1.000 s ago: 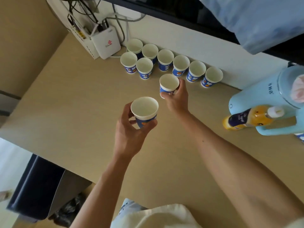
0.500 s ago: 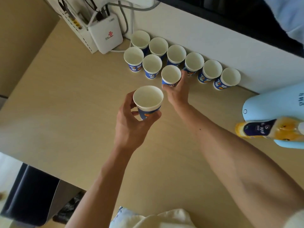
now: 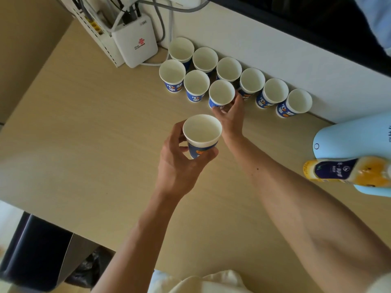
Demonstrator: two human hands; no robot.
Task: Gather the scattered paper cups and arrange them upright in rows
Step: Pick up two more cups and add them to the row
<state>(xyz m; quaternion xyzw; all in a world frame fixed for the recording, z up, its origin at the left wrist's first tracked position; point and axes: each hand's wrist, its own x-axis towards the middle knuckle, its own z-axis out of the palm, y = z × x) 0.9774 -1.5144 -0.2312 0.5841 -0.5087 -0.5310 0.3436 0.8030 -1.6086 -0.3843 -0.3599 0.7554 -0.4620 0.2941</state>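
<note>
The left grip (image 3: 179,166) curls round an upright paper cup (image 3: 202,134) above the tabletop (image 3: 84,134). Just beyond it, the right grip (image 3: 230,116) pinches a second cup (image 3: 221,93), left of which stand two front-row cups (image 3: 196,85).

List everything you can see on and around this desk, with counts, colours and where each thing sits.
paper cups: ten, white with blue print; six along the wall, three in front, one held above the desk
router: one, white, far left corner
cables: several, grey, behind the router
appliance: one, light blue, right edge
bottle: one, yellow with dark-blue label, against the appliance
desk: one, light wood
left hand: holds the raised cup
right hand: grips the third front-row cup
</note>
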